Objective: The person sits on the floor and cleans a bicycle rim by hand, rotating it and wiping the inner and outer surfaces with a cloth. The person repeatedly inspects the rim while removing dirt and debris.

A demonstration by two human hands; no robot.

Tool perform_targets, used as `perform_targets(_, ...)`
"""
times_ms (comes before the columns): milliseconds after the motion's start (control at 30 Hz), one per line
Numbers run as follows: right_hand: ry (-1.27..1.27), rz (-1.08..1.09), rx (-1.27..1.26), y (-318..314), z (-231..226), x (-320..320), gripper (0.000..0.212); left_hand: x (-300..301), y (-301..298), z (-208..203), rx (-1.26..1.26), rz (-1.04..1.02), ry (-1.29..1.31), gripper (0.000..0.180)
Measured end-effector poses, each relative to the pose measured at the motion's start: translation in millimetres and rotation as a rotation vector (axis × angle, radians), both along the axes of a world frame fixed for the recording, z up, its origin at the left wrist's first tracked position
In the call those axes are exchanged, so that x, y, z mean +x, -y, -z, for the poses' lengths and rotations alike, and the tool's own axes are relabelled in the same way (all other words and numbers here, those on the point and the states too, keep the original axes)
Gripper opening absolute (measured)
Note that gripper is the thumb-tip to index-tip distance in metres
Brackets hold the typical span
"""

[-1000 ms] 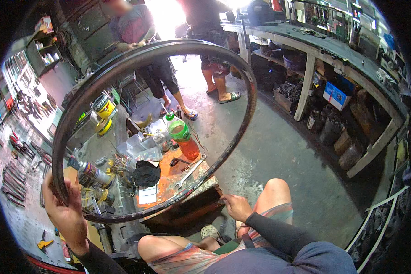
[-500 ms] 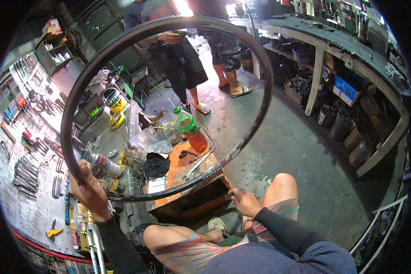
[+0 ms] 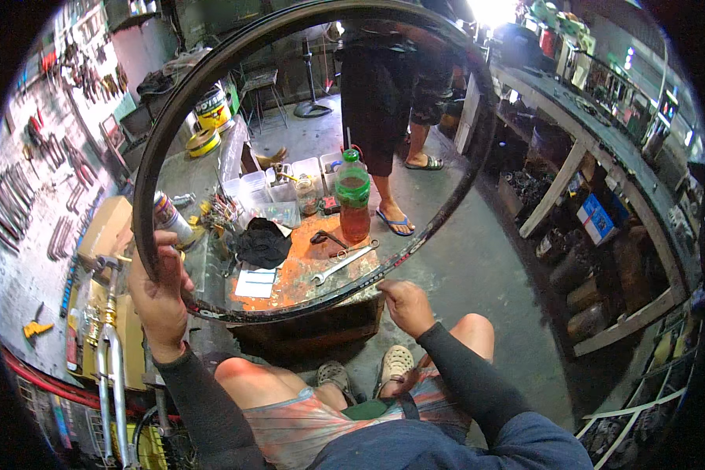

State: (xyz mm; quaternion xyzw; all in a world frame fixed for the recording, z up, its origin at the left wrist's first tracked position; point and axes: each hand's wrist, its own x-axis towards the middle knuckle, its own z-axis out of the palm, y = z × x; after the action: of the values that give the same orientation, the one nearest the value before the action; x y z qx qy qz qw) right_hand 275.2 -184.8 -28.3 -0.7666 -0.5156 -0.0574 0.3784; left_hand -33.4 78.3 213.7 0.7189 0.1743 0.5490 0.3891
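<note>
A large black bicycle rim point(image 3: 143, 207), with no spokes inside it, stands upright before me and frames much of the view. My left hand point(image 3: 161, 294) grips it at the lower left, thumb and fingers around it. Close to the lower right edge of the rim is my right hand point(image 3: 409, 306), its fingers closed in a pinch; whatever they hold is too small to make out. Through the rim I see a worn orange tabletop point(image 3: 294, 270) bearing a combination wrench point(image 3: 345, 265), a black cloth point(image 3: 264, 243) and a green-topped bottle of red liquid point(image 3: 354, 200).
Another person point(image 3: 372, 102) stands beyond the table, someone else behind. Along the right runs a workbench point(image 3: 595, 125) with parts stored below. Wrenches hang on the left board point(image 3: 23, 149). A silver bicycle fork point(image 3: 111, 352) and a hammer point(image 3: 106, 262) are by my left arm.
My view has turned, shifting the tools on the left. My right hand has risen to the rim's lower edge. The left hand keeps its grip.
</note>
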Motion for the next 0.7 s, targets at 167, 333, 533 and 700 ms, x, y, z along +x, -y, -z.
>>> perform_targets(167, 0.194, 0.108, 0.072, -41.0, -1.1, 30.2, 0.028, -3.2, -12.0, 7.7, -0.144, 0.169, 0.050, 0.064)
perform_targets(333, 0.233, 0.156, 0.032, -35.3, 19.3, 22.6, 0.028, 14.4, 5.9, -0.6, -0.066, 0.077, -0.028, 0.047)
perform_targets(533, 0.155, 0.228, -0.046, -36.1, 30.2, -16.0, 0.030, 13.5, 7.5, -2.3, -0.095, 0.040, 0.016, 0.033)
perform_targets(700, 0.180, 0.030, -0.048, -37.9, 31.5, -25.4, 0.036, 11.5, 14.2, -5.5, -0.132, 0.073, 0.030, 0.026)
